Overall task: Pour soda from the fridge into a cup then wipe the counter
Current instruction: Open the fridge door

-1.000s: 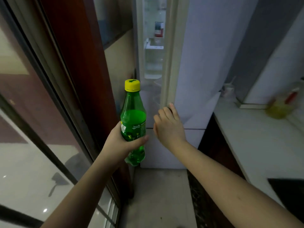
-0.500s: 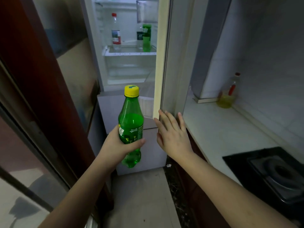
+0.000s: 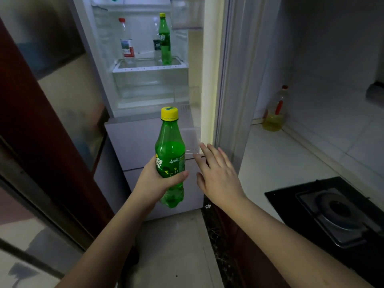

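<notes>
My left hand grips a green Sprite bottle with a yellow cap around its label, holding it upright in front of the open fridge. The bottle is roughly half full. My right hand is spread with straight fingers just right of the bottle, fingertips at the edge of the open fridge door. The white counter lies to the right. No cup is in view.
Inside the fridge stand a second green bottle and a clear bottle with a red cap. An oil bottle sits in the counter's back corner. A black gas stove occupies the counter's near part. A dark wooden door frame is at left.
The view has swung right and up, showing more of the fridge interior and the counter. My right hand stays at the fridge door's edge; the left hand keeps holding the bottle.
</notes>
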Available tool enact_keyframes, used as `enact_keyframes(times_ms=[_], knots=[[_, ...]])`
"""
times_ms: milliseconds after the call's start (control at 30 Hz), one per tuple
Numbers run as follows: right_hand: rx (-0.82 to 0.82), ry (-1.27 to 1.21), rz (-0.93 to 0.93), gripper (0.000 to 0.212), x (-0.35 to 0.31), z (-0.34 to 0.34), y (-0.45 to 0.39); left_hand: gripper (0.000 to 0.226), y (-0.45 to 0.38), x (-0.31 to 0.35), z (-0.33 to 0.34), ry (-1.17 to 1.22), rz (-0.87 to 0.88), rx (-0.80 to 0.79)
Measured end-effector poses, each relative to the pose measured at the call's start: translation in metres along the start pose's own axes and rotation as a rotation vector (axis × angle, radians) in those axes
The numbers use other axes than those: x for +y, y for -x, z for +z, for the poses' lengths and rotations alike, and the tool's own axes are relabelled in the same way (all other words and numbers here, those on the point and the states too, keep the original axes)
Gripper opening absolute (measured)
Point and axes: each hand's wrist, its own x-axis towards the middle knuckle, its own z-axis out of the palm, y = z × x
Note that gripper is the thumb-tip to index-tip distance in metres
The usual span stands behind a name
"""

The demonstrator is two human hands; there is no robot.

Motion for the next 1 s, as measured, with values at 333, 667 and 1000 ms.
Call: enact_keyframes(times_ms=[333, 667, 1000], knots=[[0.024, -0.060, -0.028, 0.050, 0.015, 0.007, -0.021, 0.062, -0.006, -0.002, -0.001, -0.048, -0.032, 0.113], [0.000, -0.098, -0.048, 0.057, -0.015, 0.030, -0.089, 0.051, -0.042, -0.015, -0.050, 0.014, -0.040, 0.344], [-0.010, -0.087, 0.016, 0.057, -0.064, 0.086, -0.193, 0.045, -0.131, -0.041, -0.133, -0.013, -0.020, 0.380]])
